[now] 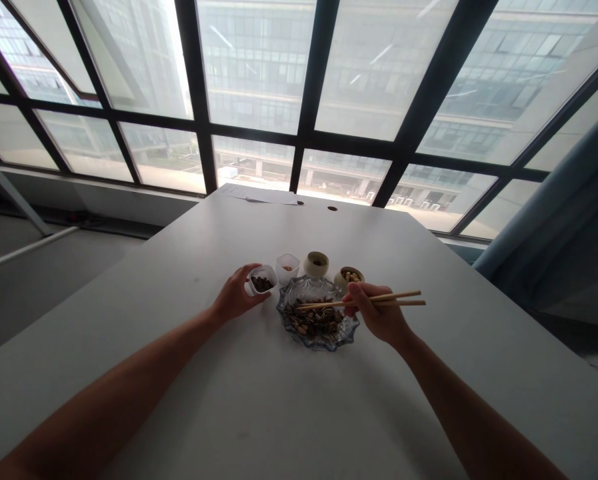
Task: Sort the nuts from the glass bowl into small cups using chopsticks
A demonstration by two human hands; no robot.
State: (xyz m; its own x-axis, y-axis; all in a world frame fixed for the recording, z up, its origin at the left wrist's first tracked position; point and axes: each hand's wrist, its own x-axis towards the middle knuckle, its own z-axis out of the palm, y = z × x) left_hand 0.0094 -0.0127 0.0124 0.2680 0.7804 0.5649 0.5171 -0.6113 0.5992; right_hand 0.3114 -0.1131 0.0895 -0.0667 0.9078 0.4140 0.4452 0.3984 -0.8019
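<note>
My left hand [236, 293] is closed around the side of a small clear plastic cup [273, 273] with dark bits inside. In my right hand [373, 312] is a pair of wooden chopsticks [399, 299], their tips over the left part of a scalloped glass bowl [307, 285]. The bowl holds a heap of sunflower seeds [323, 320] with some lighter pieces among them. Behind it stand a second clear cup [287, 261] with a little in the bottom, a round greenish cup [317, 265], and another round cup [346, 272] of pale nuts near my right hand.
All of this stands on a large white table [219, 413]. Paper sheets [259, 195] lie at its far edge, close to two holes in the top. Large dark-framed windows rise behind. A blue curtain [553, 213] hangs at the right, and a white metal frame [16, 193] stands at the left.
</note>
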